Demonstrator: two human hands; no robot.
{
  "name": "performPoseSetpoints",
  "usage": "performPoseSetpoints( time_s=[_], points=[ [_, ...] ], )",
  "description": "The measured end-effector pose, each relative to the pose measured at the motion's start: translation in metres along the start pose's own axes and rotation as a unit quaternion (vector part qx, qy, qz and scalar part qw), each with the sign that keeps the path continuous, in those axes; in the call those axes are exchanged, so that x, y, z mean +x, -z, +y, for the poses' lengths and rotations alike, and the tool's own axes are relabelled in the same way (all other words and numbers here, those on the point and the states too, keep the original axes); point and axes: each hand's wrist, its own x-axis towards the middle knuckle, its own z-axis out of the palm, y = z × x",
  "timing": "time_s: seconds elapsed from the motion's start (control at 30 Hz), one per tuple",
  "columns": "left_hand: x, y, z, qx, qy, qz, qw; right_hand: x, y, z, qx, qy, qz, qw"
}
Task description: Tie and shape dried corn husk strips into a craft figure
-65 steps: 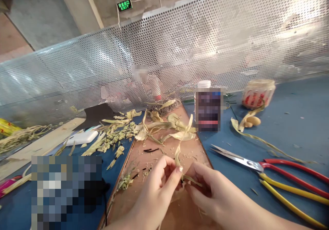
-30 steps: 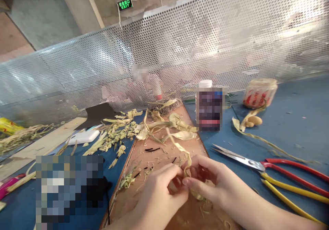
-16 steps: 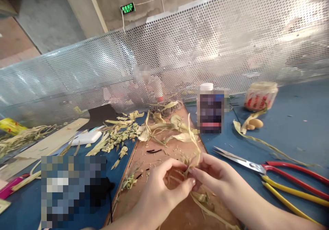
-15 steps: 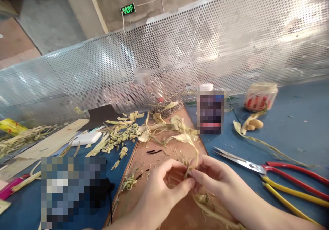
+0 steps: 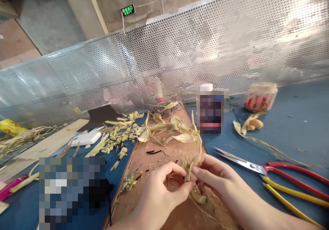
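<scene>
A dried plant strip point(image 5: 194, 158), pale yellow-green like a husk or leaf, stands up between my two hands. My left hand point(image 5: 164, 185) pinches its lower part between thumb and fingertips. From the other side, the thumb and fingers of my right hand point(image 5: 218, 177) close on the same strip. Below the fingertips hang more dried leaf point(image 5: 199, 198) and thin fibres, partly hidden by my hands. Both hands are over a brown board point(image 5: 154, 165) strewn with plant crumbs. Beyond them lie larger dried husks point(image 5: 177, 127).
Scissors point(image 5: 254, 166) with red and yellow handles lie open at the right. A blurred-out bottle point(image 5: 210, 113) and a jar point(image 5: 260, 96) stand behind. Dried sprigs point(image 5: 125, 134) and a white object point(image 5: 86, 138) lie left. A perforated metal screen point(image 5: 164, 55) closes off the back.
The strip's free upper end has swung from leaning left to standing more upright, showing wider above the fingers. My right hand has shifted slightly; the leaf below my fingers hangs differently.
</scene>
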Motion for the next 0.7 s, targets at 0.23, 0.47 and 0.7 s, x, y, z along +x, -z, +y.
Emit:
performPoseSetpoints(
  time_s=[0.23,0.47,0.7],
  points=[
    [0.0025,-0.0005,-0.0049,0.027,-0.026,0.014,0.999,0.0003,0.0011,0.0037,0.015,0.009,-0.008,1.0],
    [0.0021,-0.0003,-0.0076,0.045,-0.031,0.018,0.998,0.0024,0.0017,0.0008,-0.011,0.016,0.006,1.0],
    [0.0062,0.0026,-0.0076,-0.035,0.008,0.009,0.999,0.0027,0.0058,0.0008,-0.131,0.084,0.008,0.988]
  ],
)
